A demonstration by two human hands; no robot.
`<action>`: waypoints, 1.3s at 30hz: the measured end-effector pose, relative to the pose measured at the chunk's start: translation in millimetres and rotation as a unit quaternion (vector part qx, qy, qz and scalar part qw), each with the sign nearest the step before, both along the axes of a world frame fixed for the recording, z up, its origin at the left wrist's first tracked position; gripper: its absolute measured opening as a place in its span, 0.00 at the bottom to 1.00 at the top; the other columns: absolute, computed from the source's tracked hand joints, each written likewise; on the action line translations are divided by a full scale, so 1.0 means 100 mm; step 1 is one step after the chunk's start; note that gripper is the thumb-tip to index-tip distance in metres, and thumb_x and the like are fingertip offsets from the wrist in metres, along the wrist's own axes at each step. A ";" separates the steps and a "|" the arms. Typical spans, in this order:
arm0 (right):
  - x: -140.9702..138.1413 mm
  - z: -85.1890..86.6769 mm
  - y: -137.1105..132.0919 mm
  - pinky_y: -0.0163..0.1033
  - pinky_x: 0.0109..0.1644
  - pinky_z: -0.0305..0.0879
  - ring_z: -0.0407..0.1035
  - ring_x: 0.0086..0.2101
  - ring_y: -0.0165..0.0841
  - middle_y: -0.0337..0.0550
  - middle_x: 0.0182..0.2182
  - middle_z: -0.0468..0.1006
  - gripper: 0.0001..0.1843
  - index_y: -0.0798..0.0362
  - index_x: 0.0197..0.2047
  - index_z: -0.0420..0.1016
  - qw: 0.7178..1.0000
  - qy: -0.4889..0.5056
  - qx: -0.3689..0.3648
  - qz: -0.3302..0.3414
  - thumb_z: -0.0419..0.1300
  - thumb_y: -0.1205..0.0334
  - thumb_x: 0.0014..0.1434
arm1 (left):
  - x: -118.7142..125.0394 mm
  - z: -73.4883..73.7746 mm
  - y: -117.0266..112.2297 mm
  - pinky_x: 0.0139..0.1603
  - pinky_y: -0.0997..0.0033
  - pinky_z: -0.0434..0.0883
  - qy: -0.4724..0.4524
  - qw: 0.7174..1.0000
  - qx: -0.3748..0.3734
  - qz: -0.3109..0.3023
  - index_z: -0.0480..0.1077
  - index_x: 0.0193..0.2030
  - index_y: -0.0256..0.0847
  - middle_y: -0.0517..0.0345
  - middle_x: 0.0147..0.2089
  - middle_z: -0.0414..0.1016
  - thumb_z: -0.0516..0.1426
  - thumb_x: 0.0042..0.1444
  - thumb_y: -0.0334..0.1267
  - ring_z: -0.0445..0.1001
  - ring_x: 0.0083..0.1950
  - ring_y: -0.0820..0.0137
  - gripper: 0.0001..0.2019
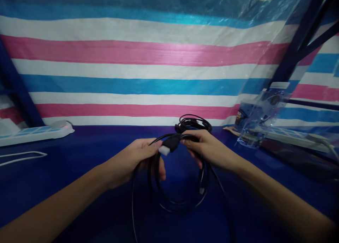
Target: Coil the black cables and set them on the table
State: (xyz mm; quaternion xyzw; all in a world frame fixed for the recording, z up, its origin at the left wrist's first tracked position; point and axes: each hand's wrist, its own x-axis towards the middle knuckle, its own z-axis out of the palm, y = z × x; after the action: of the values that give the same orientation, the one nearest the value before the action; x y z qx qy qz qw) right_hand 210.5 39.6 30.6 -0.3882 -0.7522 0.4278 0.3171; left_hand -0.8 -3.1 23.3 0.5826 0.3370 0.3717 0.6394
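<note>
Partly hidden left hand [140, 153], cropped cable [171, 143]

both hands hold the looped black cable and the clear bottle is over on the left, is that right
Not quite: the clear bottle is over on the right, as the head view shows. The left hand and right hand do both hold the looped black cable.

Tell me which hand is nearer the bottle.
Right. The right hand holds the cable, left of the bottle; the left hand, on the cable's other side, is farther left.
</note>
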 end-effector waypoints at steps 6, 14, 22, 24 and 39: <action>-0.07 -0.11 0.07 0.30 0.18 0.60 0.50 0.13 0.20 0.27 0.15 0.52 0.06 0.54 0.37 0.65 0.919 0.327 -0.102 -0.195 0.55 0.61 0.58 | 0.09 -0.08 0.06 0.44 0.66 0.72 -0.145 0.984 -0.010 0.099 0.64 0.52 0.42 0.50 0.44 0.76 0.59 0.54 0.39 0.74 0.48 0.63 0.19; -0.26 -0.34 0.04 0.36 0.34 0.65 0.67 0.29 0.29 0.39 0.27 0.70 0.08 0.54 0.36 0.63 0.988 0.130 0.000 -0.079 0.54 0.58 0.59 | 0.11 -0.06 -0.01 0.14 0.78 0.63 -0.151 0.972 -0.108 0.142 0.69 0.34 0.39 0.66 0.13 0.62 0.44 0.58 0.60 0.55 0.09 0.79 0.26; -0.14 -0.20 0.06 0.42 0.43 0.67 0.67 0.38 0.32 0.49 0.50 0.66 0.35 0.49 0.60 0.51 0.965 0.157 0.181 -0.103 0.60 0.61 0.51 | 0.11 -0.05 -0.06 0.10 0.80 0.54 -0.108 0.978 -0.175 0.046 0.69 0.21 0.35 0.66 0.06 0.47 0.42 0.54 0.66 0.44 0.07 0.82 0.34; -0.12 -0.17 0.05 0.43 0.42 0.67 0.67 0.37 0.31 0.50 0.53 0.62 0.42 0.46 0.65 0.43 0.959 0.154 0.208 -0.114 0.61 0.61 0.51 | 0.11 -0.03 -0.07 0.11 0.80 0.53 -0.110 0.977 -0.173 0.059 0.71 0.23 0.35 0.67 0.07 0.48 0.44 0.50 0.70 0.44 0.08 0.82 0.36; -0.11 -0.06 -0.08 0.39 0.48 0.63 0.68 0.43 0.31 0.43 0.44 0.74 0.22 0.53 0.51 0.66 0.934 0.049 0.345 -0.082 0.56 0.72 0.52 | 0.13 0.15 -0.16 0.12 0.78 0.47 -0.071 0.975 -0.110 0.177 0.59 0.14 0.39 0.69 0.12 0.36 0.54 0.52 0.53 0.38 0.12 0.81 0.24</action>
State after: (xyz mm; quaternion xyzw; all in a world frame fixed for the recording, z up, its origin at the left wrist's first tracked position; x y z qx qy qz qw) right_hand 199.7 31.3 24.7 -0.2940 -0.8025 0.1324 0.5021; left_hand 11.9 -19.2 38.7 0.4117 0.4272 0.4805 0.6458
